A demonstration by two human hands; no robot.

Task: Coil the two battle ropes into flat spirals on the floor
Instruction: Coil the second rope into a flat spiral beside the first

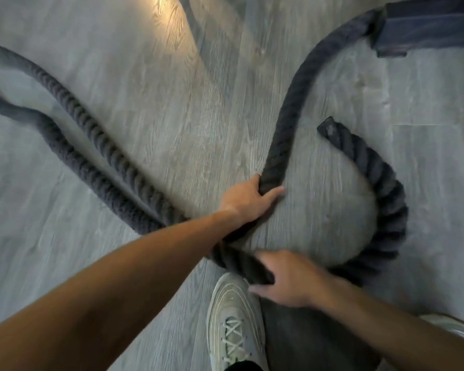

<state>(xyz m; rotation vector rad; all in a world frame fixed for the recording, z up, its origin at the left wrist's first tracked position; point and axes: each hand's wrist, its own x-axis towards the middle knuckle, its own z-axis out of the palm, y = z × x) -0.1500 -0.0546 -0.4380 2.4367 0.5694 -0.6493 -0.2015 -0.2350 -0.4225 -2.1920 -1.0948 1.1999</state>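
Left hand [248, 195] grips the battle rope [287, 113]; right hand [284, 277] grips it nearer, its capped end [328, 129] curling beyond.

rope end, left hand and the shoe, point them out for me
rope end [328, 129], head view, on the flat capped tip of the curled rope
left hand [248, 198], head view, on the back of the hand gripping the rope
shoe [235, 324], head view, on the laced upper
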